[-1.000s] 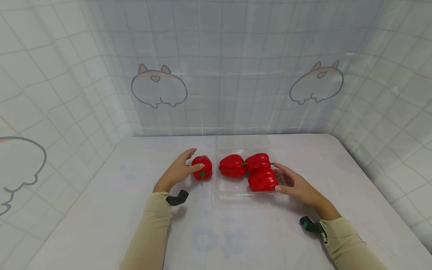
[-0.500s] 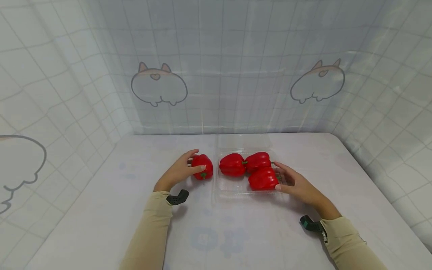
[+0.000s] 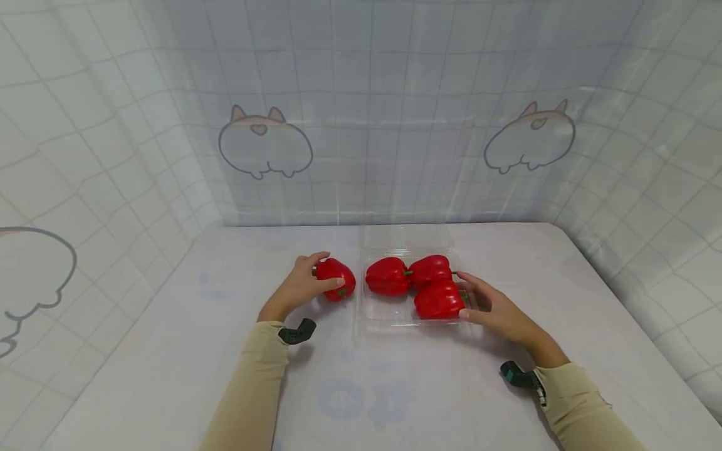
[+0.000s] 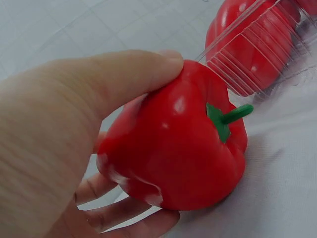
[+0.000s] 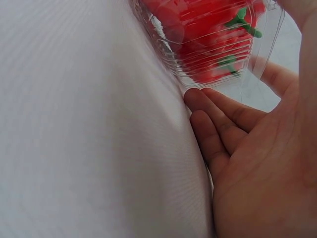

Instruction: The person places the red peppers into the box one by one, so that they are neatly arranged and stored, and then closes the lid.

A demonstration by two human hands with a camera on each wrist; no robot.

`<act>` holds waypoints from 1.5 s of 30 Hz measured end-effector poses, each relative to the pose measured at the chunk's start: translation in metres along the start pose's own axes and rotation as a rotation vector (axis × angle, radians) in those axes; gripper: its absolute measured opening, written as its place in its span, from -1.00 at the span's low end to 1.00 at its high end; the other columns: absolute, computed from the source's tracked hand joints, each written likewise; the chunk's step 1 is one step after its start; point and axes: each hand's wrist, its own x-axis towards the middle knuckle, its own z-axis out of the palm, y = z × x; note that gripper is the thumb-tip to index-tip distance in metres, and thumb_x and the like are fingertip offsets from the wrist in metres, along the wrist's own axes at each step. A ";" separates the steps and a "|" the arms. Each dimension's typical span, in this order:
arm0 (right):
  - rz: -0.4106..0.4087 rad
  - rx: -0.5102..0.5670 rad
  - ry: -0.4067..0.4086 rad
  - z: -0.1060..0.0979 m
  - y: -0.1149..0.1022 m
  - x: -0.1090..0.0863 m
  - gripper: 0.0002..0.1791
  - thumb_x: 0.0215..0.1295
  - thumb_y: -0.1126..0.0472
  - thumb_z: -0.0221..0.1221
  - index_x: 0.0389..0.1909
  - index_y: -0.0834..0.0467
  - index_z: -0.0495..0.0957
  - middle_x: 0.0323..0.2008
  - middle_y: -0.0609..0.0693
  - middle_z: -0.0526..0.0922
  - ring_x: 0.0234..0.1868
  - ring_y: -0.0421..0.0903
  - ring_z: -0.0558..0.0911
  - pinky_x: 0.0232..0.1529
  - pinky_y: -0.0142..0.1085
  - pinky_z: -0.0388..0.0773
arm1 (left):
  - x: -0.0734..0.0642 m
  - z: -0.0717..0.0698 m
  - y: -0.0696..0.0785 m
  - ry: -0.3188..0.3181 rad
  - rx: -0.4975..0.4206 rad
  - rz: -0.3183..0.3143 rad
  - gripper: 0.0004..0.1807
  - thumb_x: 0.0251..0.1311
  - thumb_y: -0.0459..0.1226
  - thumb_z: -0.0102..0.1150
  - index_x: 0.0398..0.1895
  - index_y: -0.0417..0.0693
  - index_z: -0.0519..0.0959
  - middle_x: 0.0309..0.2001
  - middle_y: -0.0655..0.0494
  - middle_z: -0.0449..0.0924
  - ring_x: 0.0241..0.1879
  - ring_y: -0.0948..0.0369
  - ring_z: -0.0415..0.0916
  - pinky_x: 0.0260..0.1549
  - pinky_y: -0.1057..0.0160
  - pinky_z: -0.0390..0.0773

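Observation:
In the head view, my left hand [image 3: 299,285] grips a red bell pepper [image 3: 334,273] just left of a clear plastic clamshell container [image 3: 386,311]. The left wrist view shows the thumb on top of this bell pepper [image 4: 173,144] and fingers curled beneath it; its green stem points away from the palm. Inside the container lie three more red bell peppers [image 3: 387,276]. My right hand [image 3: 502,315] holds the container's right end between thumb and fingers. In the right wrist view, other fingertips [image 5: 198,99] rest beside the container's ribbed wall [image 5: 213,59].
The container's clear lid [image 3: 406,237] lies open toward the back. A white patterned cloth covers the table [image 3: 361,388]. Grid-patterned curtains [image 3: 395,125] with cartoon animals rise at the back and both sides.
My left fingers have closed further around the far left side of the bell pepper, which has turned so its stem points more to the right. The right hand and the container stay put.

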 end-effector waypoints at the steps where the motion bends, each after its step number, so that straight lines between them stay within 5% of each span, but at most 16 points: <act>1: -0.001 0.000 -0.001 0.000 0.000 0.000 -0.03 0.19 0.02 0.38 0.56 -0.05 0.10 0.43 0.18 0.29 0.44 0.25 0.25 0.28 0.18 0.35 | 0.000 0.000 0.000 0.002 -0.005 -0.001 -0.04 0.04 0.18 0.41 0.50 0.21 0.22 0.30 -0.04 0.21 0.26 -0.08 0.28 -0.05 -0.05 0.64; 14: -0.022 0.004 -0.003 0.002 0.000 -0.004 -0.07 0.23 0.07 0.36 0.56 -0.05 0.09 0.44 0.18 0.29 0.43 0.24 0.27 0.27 0.13 0.37 | -0.002 -0.006 -0.002 0.029 -0.237 -0.026 -0.03 0.08 0.19 0.39 0.45 0.06 0.14 0.35 -0.03 0.27 0.30 -0.03 0.27 0.15 -0.08 0.51; 24: -0.013 -0.002 -0.005 0.002 -0.007 -0.002 -0.06 0.24 0.05 0.36 0.57 -0.03 0.08 0.43 0.19 0.30 0.44 0.24 0.26 0.29 0.15 0.32 | 0.000 -0.009 -0.006 0.006 -0.504 0.099 -0.25 0.25 0.13 0.28 0.46 0.23 0.28 0.30 -0.03 0.31 0.25 -0.05 0.38 0.12 0.07 0.55; 33: -0.001 0.001 -0.012 0.000 -0.007 -0.001 -0.06 0.23 0.04 0.36 0.56 -0.02 0.09 0.44 0.20 0.27 0.44 0.26 0.25 0.27 0.16 0.35 | -0.002 -0.001 0.005 0.036 -0.630 0.082 -0.27 0.26 0.13 0.27 0.38 0.06 0.27 0.32 0.01 0.32 0.28 -0.03 0.33 0.10 0.11 0.57; 45: -0.003 0.002 -0.008 0.001 -0.005 -0.002 -0.07 0.24 0.04 0.35 0.56 -0.05 0.09 0.44 0.20 0.29 0.42 0.27 0.28 0.27 0.19 0.35 | 0.000 0.007 0.014 -0.012 -0.653 0.071 -0.34 0.38 0.08 0.15 0.35 -0.05 0.23 0.31 -0.06 0.32 0.26 -0.09 0.36 0.01 0.06 0.62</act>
